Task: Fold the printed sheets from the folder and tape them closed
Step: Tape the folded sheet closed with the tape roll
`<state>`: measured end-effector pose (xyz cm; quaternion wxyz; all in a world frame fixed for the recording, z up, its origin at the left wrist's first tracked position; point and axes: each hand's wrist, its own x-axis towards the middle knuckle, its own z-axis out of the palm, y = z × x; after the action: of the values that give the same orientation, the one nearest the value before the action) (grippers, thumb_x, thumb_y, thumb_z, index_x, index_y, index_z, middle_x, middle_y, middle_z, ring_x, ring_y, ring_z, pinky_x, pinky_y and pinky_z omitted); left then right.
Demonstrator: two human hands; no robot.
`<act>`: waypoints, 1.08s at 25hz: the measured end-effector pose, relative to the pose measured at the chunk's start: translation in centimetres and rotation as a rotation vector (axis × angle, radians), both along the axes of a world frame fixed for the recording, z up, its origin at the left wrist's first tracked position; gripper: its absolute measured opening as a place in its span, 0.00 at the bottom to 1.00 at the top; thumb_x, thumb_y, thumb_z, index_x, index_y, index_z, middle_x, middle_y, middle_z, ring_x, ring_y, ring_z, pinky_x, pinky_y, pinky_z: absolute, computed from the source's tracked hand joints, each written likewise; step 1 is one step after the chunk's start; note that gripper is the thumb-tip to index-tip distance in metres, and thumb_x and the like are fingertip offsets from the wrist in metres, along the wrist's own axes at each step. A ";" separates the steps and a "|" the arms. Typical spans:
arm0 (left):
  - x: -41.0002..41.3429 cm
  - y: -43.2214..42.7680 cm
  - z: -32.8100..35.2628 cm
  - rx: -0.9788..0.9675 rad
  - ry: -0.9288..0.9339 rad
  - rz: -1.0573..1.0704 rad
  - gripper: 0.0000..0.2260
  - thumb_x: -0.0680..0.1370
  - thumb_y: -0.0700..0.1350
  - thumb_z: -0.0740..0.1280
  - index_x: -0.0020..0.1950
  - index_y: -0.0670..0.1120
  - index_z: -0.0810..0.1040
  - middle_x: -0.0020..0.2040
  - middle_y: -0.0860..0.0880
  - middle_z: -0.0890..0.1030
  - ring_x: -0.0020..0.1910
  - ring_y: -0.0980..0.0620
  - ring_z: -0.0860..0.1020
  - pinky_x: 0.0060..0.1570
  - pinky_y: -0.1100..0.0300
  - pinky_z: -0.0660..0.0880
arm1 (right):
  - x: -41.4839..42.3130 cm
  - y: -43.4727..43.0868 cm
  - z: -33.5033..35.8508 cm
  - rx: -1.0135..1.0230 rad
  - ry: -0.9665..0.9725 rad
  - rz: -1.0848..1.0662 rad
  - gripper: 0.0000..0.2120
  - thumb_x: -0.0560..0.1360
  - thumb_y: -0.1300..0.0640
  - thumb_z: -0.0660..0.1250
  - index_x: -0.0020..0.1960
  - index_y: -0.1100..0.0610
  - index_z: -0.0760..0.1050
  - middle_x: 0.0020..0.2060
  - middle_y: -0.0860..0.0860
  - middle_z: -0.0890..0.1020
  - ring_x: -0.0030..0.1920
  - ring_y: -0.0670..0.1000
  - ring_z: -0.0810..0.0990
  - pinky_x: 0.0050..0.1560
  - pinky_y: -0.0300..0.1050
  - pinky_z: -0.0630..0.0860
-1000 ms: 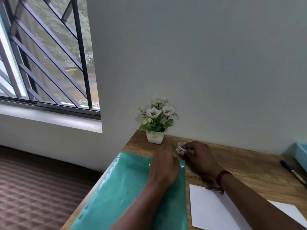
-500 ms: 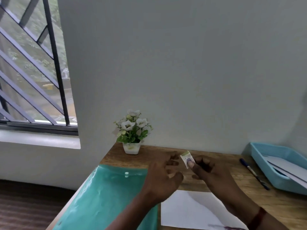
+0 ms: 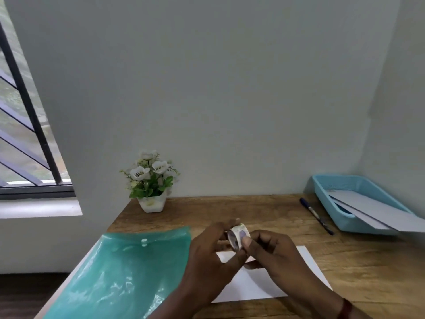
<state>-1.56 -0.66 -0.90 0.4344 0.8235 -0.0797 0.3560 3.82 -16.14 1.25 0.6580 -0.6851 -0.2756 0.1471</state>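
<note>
A small roll of patterned tape (image 3: pixel 237 236) is held up over the desk between both hands. My left hand (image 3: pixel 210 254) grips it from the left with curled fingers. My right hand (image 3: pixel 273 256) pinches it from the right, thumb on the roll's outer face. Below the hands lies a folded white sheet (image 3: pixel 259 282), partly hidden by them. The teal plastic folder (image 3: pixel 119 272) with a snap button lies flat at the left of the desk.
A wooden desk (image 3: pixel 264 212) stands against a grey wall. A potted white flower (image 3: pixel 150 183) sits at the back left. A blue pen (image 3: pixel 316 215) lies beside a light blue tray (image 3: pixel 345 203) holding white sheets at the right. A barred window is at the far left.
My right hand lifted the tape roll from near the flower pot and brought it toward me. My left hand left the folder and joined it on the roll. The view swung right.
</note>
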 end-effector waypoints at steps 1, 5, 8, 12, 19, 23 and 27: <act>-0.1 0.0 -0.1 -0.003 -0.005 0.006 0.17 0.72 0.47 0.76 0.59 0.56 0.78 0.47 0.59 0.83 0.45 0.59 0.83 0.44 0.64 0.80 | -0.1 0.0 -0.2 0.000 0.007 0.012 0.16 0.71 0.46 0.67 0.42 0.58 0.84 0.40 0.51 0.86 0.44 0.48 0.84 0.49 0.46 0.82; -0.2 0.2 0.0 -0.016 0.053 -0.010 0.14 0.71 0.49 0.76 0.55 0.58 0.79 0.44 0.59 0.84 0.43 0.59 0.83 0.43 0.65 0.79 | 0.4 -0.4 -0.7 -0.053 -0.117 -0.004 0.12 0.69 0.44 0.68 0.46 0.49 0.84 0.43 0.46 0.86 0.46 0.46 0.83 0.46 0.43 0.81; -0.3 0.9 -0.2 -0.082 0.107 -0.022 0.14 0.69 0.52 0.77 0.52 0.54 0.82 0.43 0.57 0.85 0.41 0.57 0.84 0.41 0.61 0.81 | 1.2 -1.2 -0.7 -0.138 -0.331 -0.196 0.10 0.68 0.46 0.73 0.49 0.44 0.81 0.43 0.39 0.84 0.45 0.41 0.82 0.42 0.33 0.76; -0.2 1.4 -0.2 -0.097 0.212 -0.033 0.15 0.66 0.49 0.79 0.49 0.57 0.81 0.41 0.62 0.85 0.40 0.62 0.83 0.38 0.70 0.76 | 1.7 -1.8 -0.5 -0.133 -0.546 -0.287 0.12 0.70 0.53 0.75 0.51 0.42 0.80 0.45 0.37 0.83 0.47 0.38 0.81 0.43 0.30 0.78; -0.5 1.5 -0.1 -0.007 0.248 -0.081 0.13 0.66 0.53 0.78 0.47 0.54 0.84 0.41 0.59 0.85 0.37 0.58 0.82 0.35 0.63 0.78 | 1.9 -1.5 -1.9 -0.146 -0.951 -0.176 0.10 0.73 0.49 0.72 0.53 0.50 0.84 0.50 0.42 0.84 0.52 0.39 0.81 0.49 0.34 0.77; -0.6 1.3 0.1 -0.013 0.279 -0.098 0.14 0.65 0.55 0.77 0.49 0.56 0.83 0.42 0.58 0.85 0.37 0.55 0.83 0.38 0.53 0.81 | 2.2 -1.5 -2.4 -0.149 -1.057 -0.196 0.09 0.73 0.55 0.73 0.52 0.52 0.85 0.49 0.44 0.84 0.50 0.39 0.81 0.48 0.37 0.77; -0.7 1.1 0.2 -0.035 0.284 -0.109 0.12 0.65 0.55 0.77 0.47 0.60 0.82 0.42 0.59 0.85 0.37 0.53 0.83 0.38 0.50 0.81 | 2.3 -1.5 -2.6 -0.140 -1.133 -0.225 0.07 0.74 0.57 0.72 0.51 0.55 0.85 0.48 0.47 0.84 0.50 0.41 0.81 0.47 0.38 0.78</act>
<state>-2.24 0.45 -0.69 0.4744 0.8523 -0.0559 0.2130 6.12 -17.64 -1.40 0.3724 -0.7240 -0.4999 -0.2953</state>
